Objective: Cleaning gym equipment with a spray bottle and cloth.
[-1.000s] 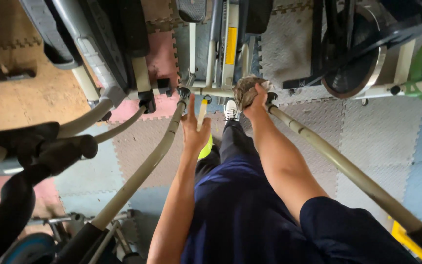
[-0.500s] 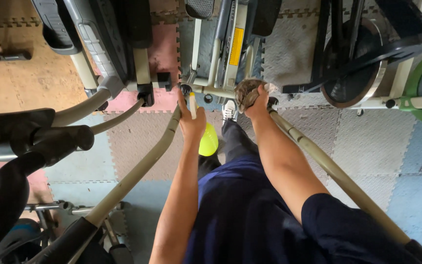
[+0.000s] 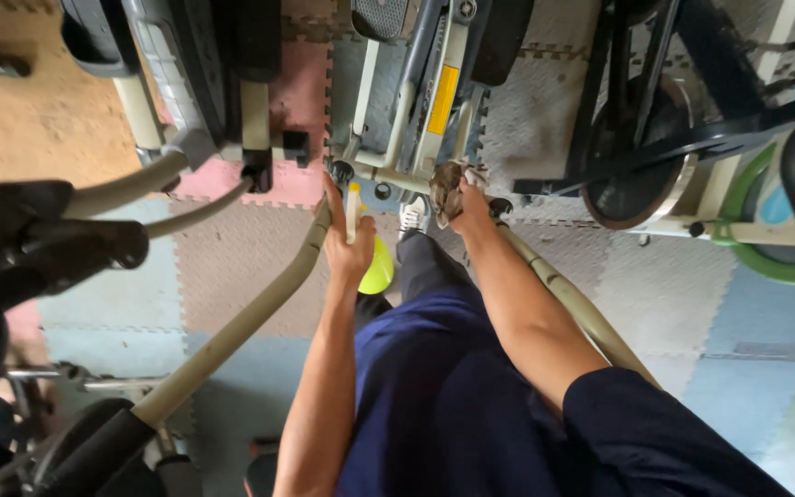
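Foam mats (image 3: 232, 267) (pink, grey, blue) under machines (image 3: 416, 101).

My left hand (image 3: 350, 247) sits just beside the left handlebar arm (image 3: 250, 317), holding a spray bottle (image 3: 372, 262). My right hand (image 3: 467, 208) presses a cloth (image 3: 446, 187) onto the machine's crossbar (image 3: 388, 175), ahead of my shoe (image 3: 412, 215) on the floor mats (image 3: 683, 267).
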